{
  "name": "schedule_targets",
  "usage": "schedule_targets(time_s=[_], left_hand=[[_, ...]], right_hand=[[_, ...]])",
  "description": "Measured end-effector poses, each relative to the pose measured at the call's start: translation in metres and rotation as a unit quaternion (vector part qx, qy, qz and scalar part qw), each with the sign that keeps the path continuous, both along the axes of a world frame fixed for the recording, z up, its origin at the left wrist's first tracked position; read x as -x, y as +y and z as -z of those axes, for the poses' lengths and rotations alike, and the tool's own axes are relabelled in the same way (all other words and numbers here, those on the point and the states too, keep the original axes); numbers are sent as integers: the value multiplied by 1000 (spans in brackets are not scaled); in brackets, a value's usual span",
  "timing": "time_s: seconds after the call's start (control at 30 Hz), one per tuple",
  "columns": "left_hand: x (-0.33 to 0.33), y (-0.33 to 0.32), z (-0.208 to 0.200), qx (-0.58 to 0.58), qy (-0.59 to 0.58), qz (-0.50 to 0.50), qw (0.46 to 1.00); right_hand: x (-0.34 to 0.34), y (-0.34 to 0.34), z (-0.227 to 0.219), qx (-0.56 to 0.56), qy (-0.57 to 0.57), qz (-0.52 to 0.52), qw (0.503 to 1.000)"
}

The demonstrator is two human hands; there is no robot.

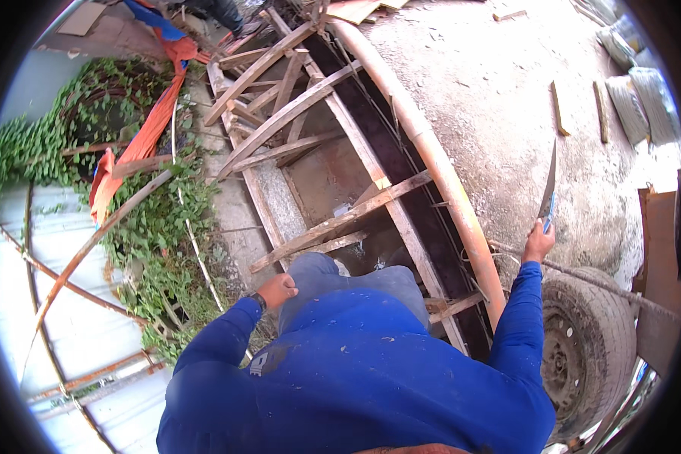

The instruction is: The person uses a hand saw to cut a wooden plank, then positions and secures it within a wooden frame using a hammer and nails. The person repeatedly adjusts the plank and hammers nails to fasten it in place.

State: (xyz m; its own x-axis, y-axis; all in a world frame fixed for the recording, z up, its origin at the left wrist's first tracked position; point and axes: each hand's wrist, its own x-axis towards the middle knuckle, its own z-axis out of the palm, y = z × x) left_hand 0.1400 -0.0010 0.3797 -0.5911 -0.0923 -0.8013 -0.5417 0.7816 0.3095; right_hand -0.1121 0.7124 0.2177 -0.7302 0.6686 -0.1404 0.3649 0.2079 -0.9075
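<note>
My right hand [538, 240] is closed round the blue handle of a handsaw [550, 186], out to my right. The blade points away from me, over the pale ground. My left hand [278, 290] is curled into a loose fist beside my grey-trousered left thigh, with nothing showing in it. Ahead of my legs a timber frame [396, 208] of long rails and cross pieces spans a trench. One cross board [340, 221] lies just in front of my knees.
Murky water [329, 178] lies in the trench. An orange-brown pipe [439, 155] curves along its right side. A muddy wheel [587, 344] stands at lower right, near a rope [583, 276]. Wire coils [629, 106] and wood strips lie far right. Vines [147, 227] and leaning poles fill the left.
</note>
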Motion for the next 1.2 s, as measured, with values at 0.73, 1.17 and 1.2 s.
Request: schedule_targets(time_s=[0.73, 1.17, 1.2], left_hand=[[-28, -69, 93, 129, 122, -301, 937], [196, -46, 39, 1, 97, -148, 984], [198, -46, 37, 16, 100, -148, 984]], right_hand=[[-19, 0, -93, -493, -174, -361, 772], [-17, -4, -102, -473, -183, -382, 773], [-20, -5, -99, -468, -172, -386, 776]])
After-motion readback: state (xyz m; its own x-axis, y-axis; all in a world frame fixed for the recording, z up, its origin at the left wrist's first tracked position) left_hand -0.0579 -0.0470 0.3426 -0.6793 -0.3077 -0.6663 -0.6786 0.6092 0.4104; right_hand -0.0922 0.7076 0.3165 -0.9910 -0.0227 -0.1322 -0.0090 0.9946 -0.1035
